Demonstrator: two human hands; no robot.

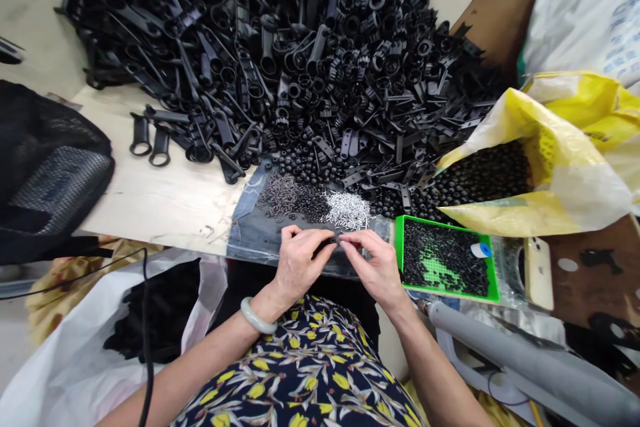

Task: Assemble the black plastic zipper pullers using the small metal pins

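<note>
My left hand (300, 259), with a pale bangle (257, 317) on its wrist, pinches a small black plastic part (332, 240) between thumb and fingers. Close by on the right, my right hand (375, 265) has thumb and forefinger pinched together near that part; whatever lies between those fingertips is too small to make out. Just beyond both hands, on a dark cloth (255, 233), are small heaps of silver pins (349, 210), tiny black pieces (311, 203) and grey-brown bits that look like springs or screws (280, 193).
A large pile of black plastic parts (240, 47) covers the back of the table. To the right are a green tray (399, 253) of small black pieces, a yellow-and-white bag (560, 207) of black beads and a phone (539, 273). A black mesh bag (55, 173) sits left.
</note>
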